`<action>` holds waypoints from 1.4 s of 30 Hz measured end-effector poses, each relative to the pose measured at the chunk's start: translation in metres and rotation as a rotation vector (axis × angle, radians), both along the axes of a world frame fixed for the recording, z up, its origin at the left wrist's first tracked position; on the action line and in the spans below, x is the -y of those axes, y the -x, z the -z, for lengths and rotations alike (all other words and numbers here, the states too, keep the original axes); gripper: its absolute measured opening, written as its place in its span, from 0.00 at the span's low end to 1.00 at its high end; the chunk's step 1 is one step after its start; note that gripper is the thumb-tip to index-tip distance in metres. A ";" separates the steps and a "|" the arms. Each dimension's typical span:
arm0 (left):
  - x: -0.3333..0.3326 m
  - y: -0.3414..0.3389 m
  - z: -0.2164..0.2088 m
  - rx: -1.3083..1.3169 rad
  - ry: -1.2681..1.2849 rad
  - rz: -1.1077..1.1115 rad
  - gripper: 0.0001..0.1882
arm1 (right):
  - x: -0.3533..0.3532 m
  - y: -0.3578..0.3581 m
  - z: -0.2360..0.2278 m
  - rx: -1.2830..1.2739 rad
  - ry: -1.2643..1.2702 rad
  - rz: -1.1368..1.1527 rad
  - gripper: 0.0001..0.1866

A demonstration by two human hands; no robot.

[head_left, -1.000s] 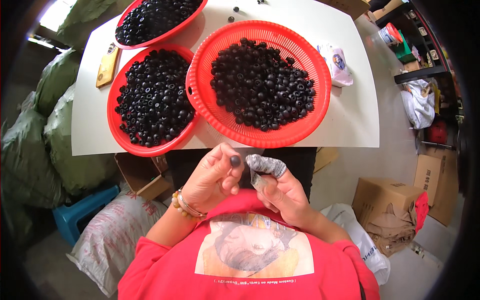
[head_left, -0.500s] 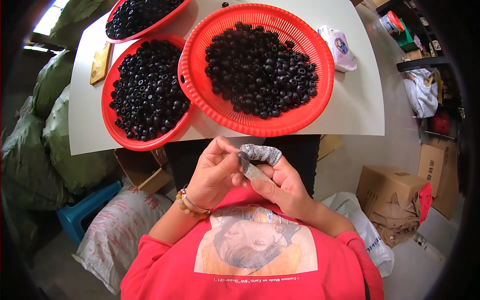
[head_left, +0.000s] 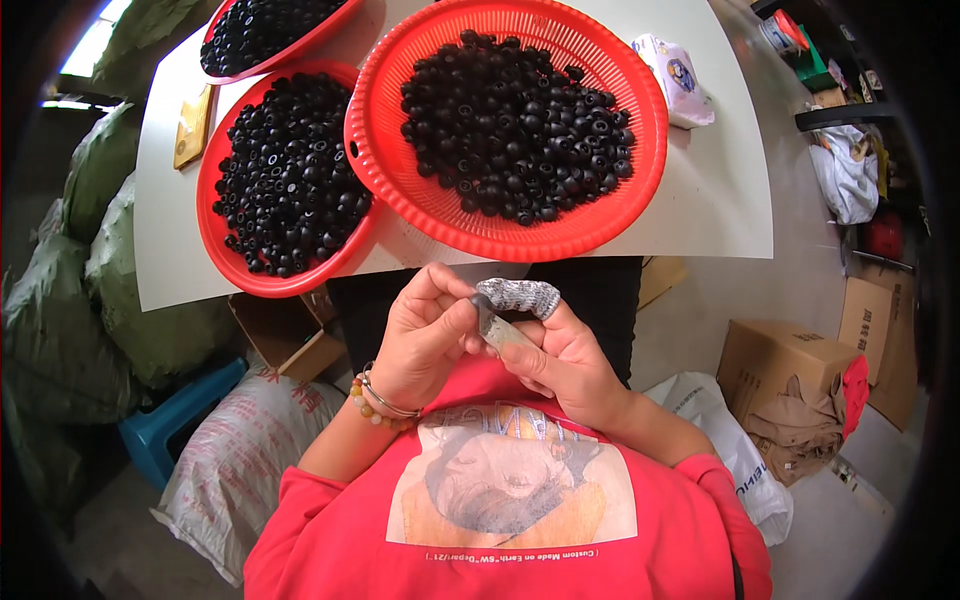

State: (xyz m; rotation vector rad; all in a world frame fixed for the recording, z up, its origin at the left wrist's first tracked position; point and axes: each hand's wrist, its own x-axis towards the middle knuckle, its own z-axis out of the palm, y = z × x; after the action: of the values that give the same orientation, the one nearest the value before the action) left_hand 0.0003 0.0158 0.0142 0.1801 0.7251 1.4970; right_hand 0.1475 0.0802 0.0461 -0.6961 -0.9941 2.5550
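Note:
Just in front of the table's near edge, my two hands meet over my lap. My left hand (head_left: 432,325) is closed, thumb and fingertips pinching a small black bead-like piece (head_left: 480,301) that they partly cover. My right hand (head_left: 570,368) is closed around a narrow, pale grey flat piece (head_left: 508,334), its darker end touching or very near the black piece. Whether that flat piece is a blade I cannot tell. A grey knitted finger cover (head_left: 518,296) sits on my right index finger, which curves over the work. Bracelets (head_left: 374,402) circle my left wrist.
On the white table (head_left: 715,215) stand a large red basket (head_left: 650,190) and two smaller red basins, one nearer (head_left: 212,235) and one farther (head_left: 345,22), all holding many black bead-like pieces. A soft white-purple pack (head_left: 676,82) lies right; a wooden board (head_left: 193,128) left. Sacks and cartons (head_left: 785,365) flank me.
The view has shifted slightly, so the basket and basins sit a little higher. Both hands keep their hold, with only a slight shift at the fingertips.

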 end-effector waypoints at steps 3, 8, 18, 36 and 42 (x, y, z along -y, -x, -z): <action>0.001 0.000 0.004 0.010 -0.035 0.005 0.06 | 0.003 0.001 0.002 -0.028 0.040 0.030 0.19; 0.000 -0.002 0.006 -0.004 -0.048 -0.029 0.06 | 0.005 0.001 0.003 -0.013 0.065 0.042 0.18; 0.001 -0.001 0.010 0.014 -0.079 0.006 0.06 | 0.007 0.004 0.002 0.002 0.023 0.069 0.14; 0.003 0.002 0.012 0.220 -0.071 0.093 0.04 | 0.003 0.000 -0.002 -0.043 0.003 0.020 0.17; 0.004 0.000 0.013 0.198 -0.081 0.089 0.04 | 0.006 -0.002 0.008 -0.017 0.004 -0.010 0.13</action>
State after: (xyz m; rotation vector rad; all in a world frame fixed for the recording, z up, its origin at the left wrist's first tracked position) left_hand 0.0000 0.0122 0.0013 0.1210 0.4922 1.4371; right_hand 0.1497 0.0739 0.0380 -0.6710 -0.9904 2.5679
